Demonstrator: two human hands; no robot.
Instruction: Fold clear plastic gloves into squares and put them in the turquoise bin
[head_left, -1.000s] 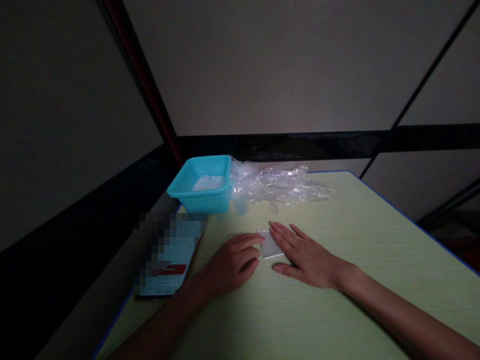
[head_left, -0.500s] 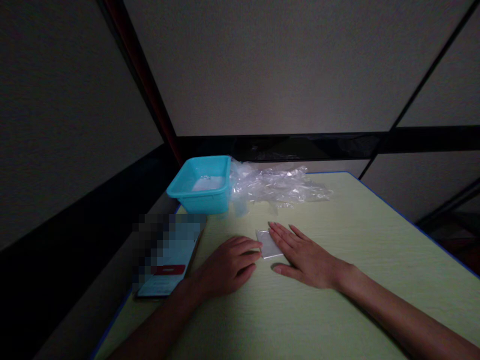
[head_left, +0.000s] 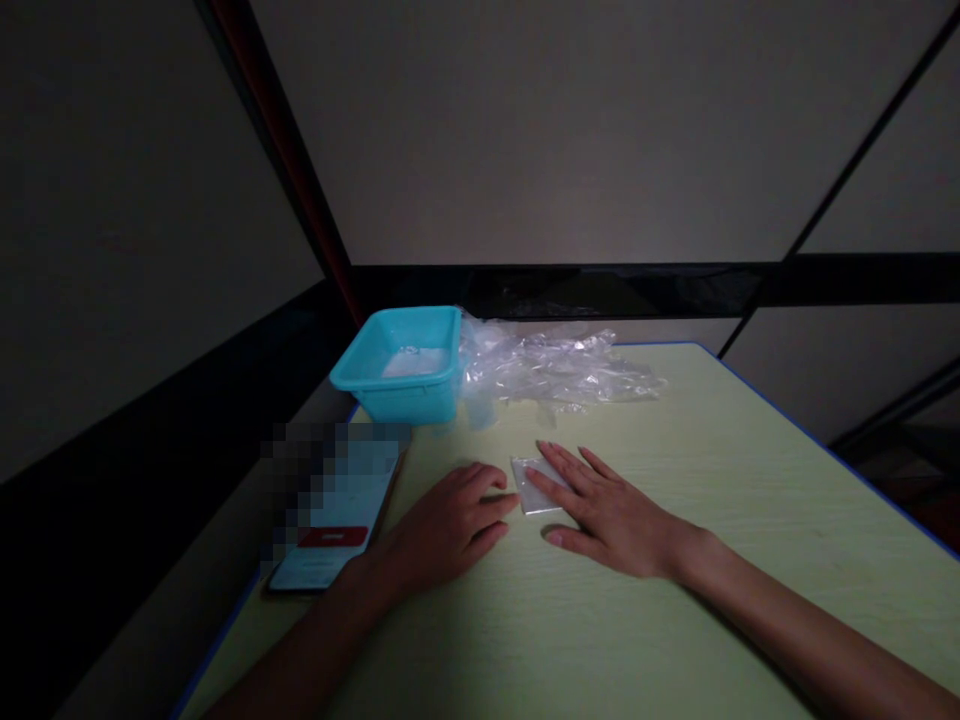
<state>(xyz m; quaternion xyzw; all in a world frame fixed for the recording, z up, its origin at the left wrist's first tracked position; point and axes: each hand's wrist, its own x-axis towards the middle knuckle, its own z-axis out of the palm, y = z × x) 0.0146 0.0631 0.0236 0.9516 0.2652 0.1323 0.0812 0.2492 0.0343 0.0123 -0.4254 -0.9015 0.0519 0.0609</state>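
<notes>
A small clear plastic packet (head_left: 538,494) lies flat on the pale green table (head_left: 600,640). My right hand (head_left: 611,510) rests on the packet's right part with its fingers spread, hiding that side. Just left of the packet is my left hand (head_left: 457,520), its fingers apart and slightly bent, with one fingertip at the packet's left edge. Neither hand grasps anything.
A turquoise plastic basket (head_left: 409,400) with whitish contents stands at the back left. Beside it, crumpled clear plastic (head_left: 555,365) stretches along the table's back. A tablet or phone (head_left: 349,510), partly pixelated, lies at the left edge. Walls rise behind and to the left.
My left hand has shifted slightly left, with its index finger more bent. One finger of my right hand has spread leftward over the packet.
</notes>
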